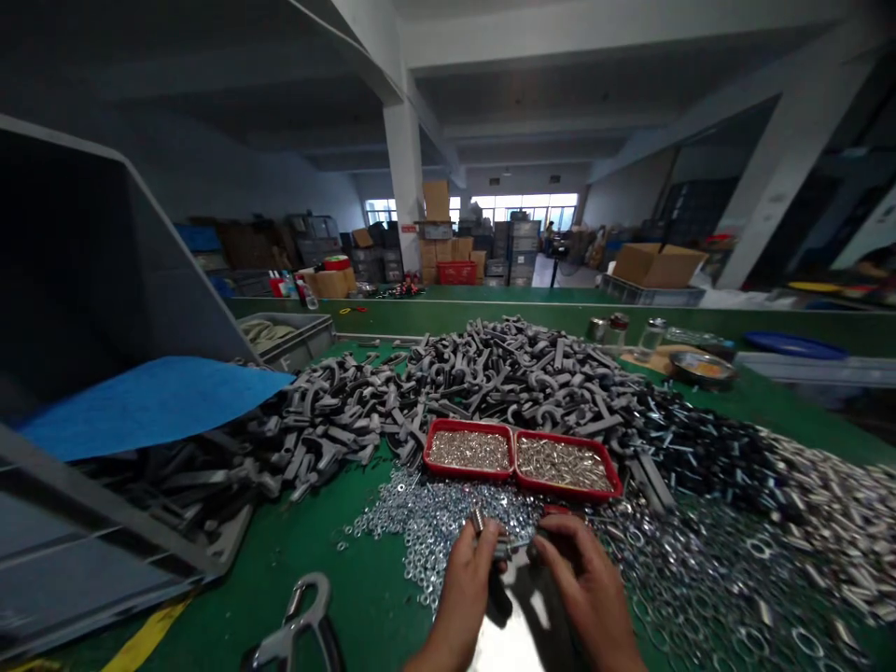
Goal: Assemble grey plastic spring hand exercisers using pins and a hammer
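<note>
My left hand [468, 574] is closed, with a small silver metal cylinder [478, 519] standing up between thumb and fingers. A grey metal part [498, 544] also shows at those fingertips, partly hidden. Just to the right, the fingers of my right hand [581, 569] pinch a black-headed screw [522, 545], its shank pointing at the left hand's part. Both hands are above a bright white surface [508, 639] at the table's near edge. Loose washers [430, 523] lie beyond and left of them. A grey clamp-like piece [301, 625] rests on the green table at lower left.
Two red trays [514, 457] of small metal pieces stand ahead, before a heap of grey hooked parts [518, 369]. Black screws [707, 457], silver cylinders [840, 523] and metal rings [700, 569] spread rightward. A tipped grey crate [140, 551] with blue sheet [161, 401] blocks the left.
</note>
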A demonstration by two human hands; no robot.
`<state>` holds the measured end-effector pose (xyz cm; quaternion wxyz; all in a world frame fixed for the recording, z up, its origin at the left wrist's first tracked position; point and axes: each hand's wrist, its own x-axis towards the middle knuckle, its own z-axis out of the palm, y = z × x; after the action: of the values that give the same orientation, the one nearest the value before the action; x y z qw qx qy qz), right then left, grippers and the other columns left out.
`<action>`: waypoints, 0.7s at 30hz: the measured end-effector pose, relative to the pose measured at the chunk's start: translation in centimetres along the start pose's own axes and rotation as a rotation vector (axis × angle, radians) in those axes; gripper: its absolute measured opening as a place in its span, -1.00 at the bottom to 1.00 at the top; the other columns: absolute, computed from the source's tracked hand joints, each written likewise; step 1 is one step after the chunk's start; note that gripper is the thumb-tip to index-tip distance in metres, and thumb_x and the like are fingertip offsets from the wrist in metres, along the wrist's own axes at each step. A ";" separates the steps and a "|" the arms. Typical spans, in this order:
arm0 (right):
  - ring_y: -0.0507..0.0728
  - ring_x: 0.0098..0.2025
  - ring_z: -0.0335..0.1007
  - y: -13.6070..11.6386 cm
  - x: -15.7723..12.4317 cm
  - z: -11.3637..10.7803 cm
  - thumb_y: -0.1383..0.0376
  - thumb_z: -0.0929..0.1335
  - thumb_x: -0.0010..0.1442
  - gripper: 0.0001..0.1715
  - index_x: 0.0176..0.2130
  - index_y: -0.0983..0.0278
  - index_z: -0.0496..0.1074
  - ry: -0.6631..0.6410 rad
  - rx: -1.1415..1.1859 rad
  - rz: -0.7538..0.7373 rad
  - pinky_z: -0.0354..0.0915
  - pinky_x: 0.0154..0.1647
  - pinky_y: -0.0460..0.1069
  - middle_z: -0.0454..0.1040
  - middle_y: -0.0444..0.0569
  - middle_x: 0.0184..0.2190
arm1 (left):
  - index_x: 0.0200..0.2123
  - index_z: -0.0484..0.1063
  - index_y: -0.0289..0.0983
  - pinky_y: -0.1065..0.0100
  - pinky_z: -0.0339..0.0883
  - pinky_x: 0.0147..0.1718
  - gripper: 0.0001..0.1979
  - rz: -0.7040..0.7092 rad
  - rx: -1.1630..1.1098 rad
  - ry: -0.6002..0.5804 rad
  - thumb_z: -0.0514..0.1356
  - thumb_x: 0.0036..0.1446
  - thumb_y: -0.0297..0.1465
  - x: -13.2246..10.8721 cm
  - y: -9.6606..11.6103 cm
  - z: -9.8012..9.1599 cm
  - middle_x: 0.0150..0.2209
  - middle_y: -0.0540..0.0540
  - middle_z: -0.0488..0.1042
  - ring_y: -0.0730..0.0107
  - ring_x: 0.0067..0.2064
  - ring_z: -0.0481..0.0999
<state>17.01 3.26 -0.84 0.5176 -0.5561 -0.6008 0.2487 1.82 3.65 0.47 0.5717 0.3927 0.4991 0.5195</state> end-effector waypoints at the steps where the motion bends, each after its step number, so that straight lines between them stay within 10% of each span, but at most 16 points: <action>1: 0.22 -0.14 0.48 0.0 -0.1 0.1 0.09 0.39 0.23 -0.75 -0.19 0.19 0.46 -0.012 -0.008 -0.031 0.38 -0.11 0.05 0.54 0.01 -0.20 | -0.29 0.38 -0.25 0.38 0.32 -0.29 -0.50 -0.015 -0.014 -0.008 0.17 0.13 0.11 -0.1 -0.1 -0.1 -0.37 -0.03 0.47 0.34 -0.32 0.47; 9: 0.23 -0.13 0.47 -0.3 -0.4 -0.2 0.12 0.38 0.26 -0.79 -0.16 0.18 0.43 0.019 -0.083 -0.084 0.39 -0.10 0.09 0.51 0.03 -0.19 | -0.23 0.38 -0.26 0.39 0.32 -0.25 -0.57 -0.045 -0.144 -0.043 0.15 0.22 0.03 0.1 -0.4 -0.7 -0.29 -0.06 0.47 0.38 -0.28 0.47; 21: 0.20 0.04 0.45 0.4 -2.4 -2.1 0.28 0.31 0.31 -0.72 0.02 0.09 0.42 -0.398 -0.079 -0.259 0.38 0.05 0.06 0.51 0.02 -0.03 | -0.26 0.38 -0.24 0.39 0.28 -0.32 -0.58 -0.057 0.037 -0.198 0.13 0.22 0.03 -1.3 0.6 -1.6 -0.35 -0.03 0.42 0.36 -0.33 0.41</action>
<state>18.69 0.55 -1.34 0.3944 -0.4340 -0.7667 0.2613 0.19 2.33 0.99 0.6252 0.4384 0.4608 0.4523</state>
